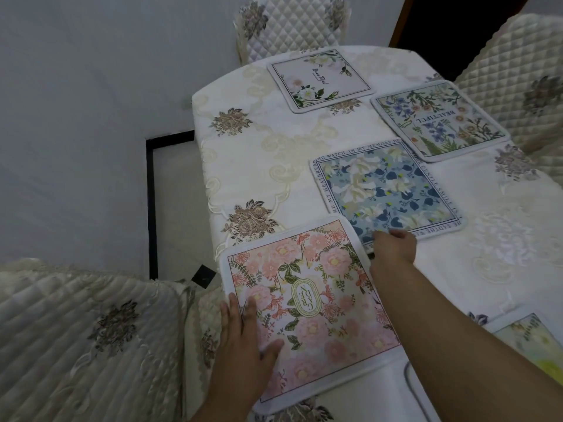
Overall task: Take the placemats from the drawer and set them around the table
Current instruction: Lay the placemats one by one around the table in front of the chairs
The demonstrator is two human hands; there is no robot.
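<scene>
A pink floral placemat (307, 312) lies at the table's near left edge, overhanging it slightly. My left hand (243, 336) rests flat on its left side, fingers straight. My right hand (394, 246) grips the placemat's far right corner, next to a blue floral placemat (387, 187) in the table's middle. A botanical placemat (438, 120) lies at the right, a white floral one (318, 79) at the far end. A yellow-green placemat (530, 336) shows at the lower right, partly behind my right forearm.
The table (249, 166) wears a cream embroidered cloth. Quilted chairs stand at the far end (292, 22), at the right (515, 77) and at the near left (85, 336). A black-framed panel (150, 208) stands on the floor left of the table.
</scene>
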